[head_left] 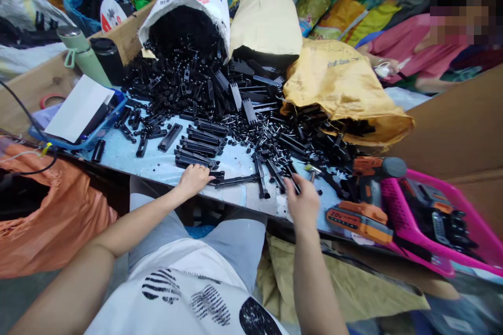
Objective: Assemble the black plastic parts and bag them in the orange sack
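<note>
Head view: black strip [236, 180] pokes rightward from under left hand [194, 179] grip

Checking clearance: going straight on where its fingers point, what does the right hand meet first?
The right hand likely meets the black plastic strips just ahead, then the heap of small parts; depth unclear.

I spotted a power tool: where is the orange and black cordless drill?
In the head view, the orange and black cordless drill lies at the near right edge of the table, between the right hand and the pink plastic basket.
</note>
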`<state>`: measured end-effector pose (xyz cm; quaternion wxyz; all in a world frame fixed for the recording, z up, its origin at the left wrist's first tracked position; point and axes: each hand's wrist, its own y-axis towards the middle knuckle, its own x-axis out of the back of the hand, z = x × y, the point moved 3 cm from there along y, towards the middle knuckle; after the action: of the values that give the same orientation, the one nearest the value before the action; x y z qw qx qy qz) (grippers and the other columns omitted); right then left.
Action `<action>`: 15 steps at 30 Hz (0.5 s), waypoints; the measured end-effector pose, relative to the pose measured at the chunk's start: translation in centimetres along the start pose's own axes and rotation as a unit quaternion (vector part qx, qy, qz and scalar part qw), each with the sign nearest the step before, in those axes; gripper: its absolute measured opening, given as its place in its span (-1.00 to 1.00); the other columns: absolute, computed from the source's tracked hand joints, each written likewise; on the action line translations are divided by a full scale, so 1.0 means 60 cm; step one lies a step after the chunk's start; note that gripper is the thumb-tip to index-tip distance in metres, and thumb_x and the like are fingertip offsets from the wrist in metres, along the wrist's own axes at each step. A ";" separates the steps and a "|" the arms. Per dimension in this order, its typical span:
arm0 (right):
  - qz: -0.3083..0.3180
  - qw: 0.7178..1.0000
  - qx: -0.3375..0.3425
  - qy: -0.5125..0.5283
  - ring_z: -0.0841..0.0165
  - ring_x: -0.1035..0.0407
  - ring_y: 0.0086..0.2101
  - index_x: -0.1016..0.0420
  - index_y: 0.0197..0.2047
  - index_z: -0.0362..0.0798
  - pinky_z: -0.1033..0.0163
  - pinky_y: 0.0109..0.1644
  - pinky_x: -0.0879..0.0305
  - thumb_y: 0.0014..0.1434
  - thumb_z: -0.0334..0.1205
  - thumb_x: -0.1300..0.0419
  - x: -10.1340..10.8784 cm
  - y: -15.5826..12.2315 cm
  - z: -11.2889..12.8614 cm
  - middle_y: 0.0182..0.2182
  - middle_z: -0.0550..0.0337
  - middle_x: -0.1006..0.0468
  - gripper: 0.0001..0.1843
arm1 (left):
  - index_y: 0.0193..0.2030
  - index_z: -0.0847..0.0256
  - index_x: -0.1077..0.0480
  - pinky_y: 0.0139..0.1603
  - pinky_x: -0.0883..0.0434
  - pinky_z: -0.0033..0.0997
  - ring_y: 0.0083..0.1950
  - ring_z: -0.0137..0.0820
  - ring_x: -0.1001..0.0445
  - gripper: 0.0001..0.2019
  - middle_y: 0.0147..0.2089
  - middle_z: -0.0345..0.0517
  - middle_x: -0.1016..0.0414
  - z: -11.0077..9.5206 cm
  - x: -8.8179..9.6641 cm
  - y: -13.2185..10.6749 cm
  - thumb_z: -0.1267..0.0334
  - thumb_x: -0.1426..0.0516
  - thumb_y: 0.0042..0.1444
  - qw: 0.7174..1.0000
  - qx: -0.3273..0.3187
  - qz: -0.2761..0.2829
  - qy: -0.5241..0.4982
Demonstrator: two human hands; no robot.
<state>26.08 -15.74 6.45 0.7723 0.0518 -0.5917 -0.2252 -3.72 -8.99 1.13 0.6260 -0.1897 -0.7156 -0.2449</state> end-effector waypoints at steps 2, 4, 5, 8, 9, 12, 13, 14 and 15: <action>0.059 0.979 0.181 0.066 0.20 -0.36 -0.10 -0.38 0.01 -0.12 0.15 -0.05 -0.24 0.27 0.02 0.02 -0.038 -0.007 0.092 -0.11 -0.08 -0.49 -0.57 | -0.23 0.40 -0.40 -0.22 -0.25 -0.25 -0.19 -0.15 -0.40 -0.62 -0.29 0.18 -0.44 -0.002 0.004 0.003 0.07 0.03 0.25 1.000 -0.012 0.001 -0.004; 0.121 0.949 0.289 0.048 0.22 -0.36 -0.16 -0.38 -0.03 -0.09 0.17 -0.12 -0.23 0.27 -0.03 -0.01 -0.077 -0.009 0.171 -0.18 -0.04 -0.50 -0.64 | -0.21 0.40 -0.39 -0.21 -0.25 -0.26 -0.17 -0.15 -0.40 -0.62 -0.27 0.19 -0.44 -0.009 0.012 -0.002 0.07 0.03 0.25 1.000 -0.007 0.001 -0.007; 0.152 0.934 0.322 0.035 0.24 -0.37 -0.22 -0.40 -0.09 -0.09 0.20 -0.18 -0.22 0.28 -0.07 -0.01 -0.094 -0.009 0.199 -0.25 -0.01 -0.50 -0.70 | -0.21 0.40 -0.39 -0.21 -0.26 -0.26 -0.16 -0.14 -0.41 -0.63 -0.26 0.19 -0.44 -0.013 0.018 -0.007 0.08 0.03 0.25 1.000 0.004 0.004 -0.007; 0.198 0.893 0.403 0.024 0.33 -0.32 -0.38 -0.38 -0.30 -0.11 0.27 -0.31 -0.17 0.30 -0.19 -0.01 -0.124 -0.006 0.238 -0.43 0.10 -0.45 -0.78 | -0.20 0.39 -0.38 -0.22 -0.28 -0.26 -0.16 -0.13 -0.42 -0.69 -0.25 0.18 -0.45 -0.017 0.039 -0.027 0.13 -0.01 0.24 0.998 0.053 0.029 -0.018; 0.187 0.880 0.436 0.030 0.34 -0.30 -0.40 -0.36 -0.34 -0.11 0.27 -0.32 -0.16 0.30 -0.21 0.00 -0.124 -0.009 0.241 -0.45 0.11 -0.43 -0.77 | -0.19 0.38 -0.38 -0.21 -0.30 -0.27 -0.16 -0.14 -0.42 -0.71 -0.24 0.16 -0.45 -0.014 0.048 -0.034 0.14 -0.02 0.23 0.996 0.063 0.040 -0.037; 0.106 0.833 0.539 0.066 0.36 -0.25 -0.41 -0.37 -0.32 -0.13 0.26 -0.31 -0.15 0.30 -0.25 0.00 -0.096 -0.028 0.243 -0.47 0.13 -0.41 -0.79 | -0.18 0.29 -0.39 -0.20 -0.33 -0.31 -0.18 -0.20 -0.45 -0.70 -0.23 0.04 -0.49 0.003 0.076 -0.047 0.07 -0.07 0.17 0.977 0.045 0.106 -0.181; 0.078 0.821 0.560 0.085 0.37 -0.24 -0.42 -0.37 -0.27 -0.13 0.26 -0.31 -0.15 0.30 -0.26 -0.01 -0.083 -0.035 0.243 -0.46 0.14 -0.42 -0.82 | -0.17 0.26 -0.40 -0.21 -0.35 -0.34 -0.21 -0.24 -0.47 -0.69 -0.25 -0.02 -0.50 0.007 0.083 -0.051 0.04 -0.09 0.15 0.956 0.020 0.144 -0.256; 0.054 0.814 0.569 0.106 0.37 -0.23 -0.42 -0.37 -0.22 -0.13 0.26 -0.31 -0.16 0.29 -0.28 -0.02 -0.070 -0.043 0.244 -0.45 0.15 -0.42 -0.85 | -0.17 0.24 -0.40 -0.22 -0.36 -0.36 -0.24 -0.27 -0.48 -0.69 -0.26 -0.08 -0.51 0.009 0.090 -0.053 0.02 -0.10 0.14 0.927 -0.003 0.178 -0.331; 0.033 0.813 0.567 0.127 0.38 -0.23 -0.41 -0.36 -0.17 -0.13 0.26 -0.31 -0.16 0.28 -0.29 -0.03 -0.058 -0.048 0.246 -0.44 0.15 -0.43 -0.87 | -0.15 0.24 -0.40 -0.21 -0.38 -0.38 -0.25 -0.30 -0.48 -0.69 -0.26 -0.12 -0.51 0.009 0.097 -0.056 0.03 -0.11 0.12 0.896 -0.018 0.195 -0.398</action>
<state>10.72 -14.13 6.68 0.6813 0.4891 -0.5124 0.1847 -6.91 -11.59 6.45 0.3202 -0.4186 -0.8492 -0.0347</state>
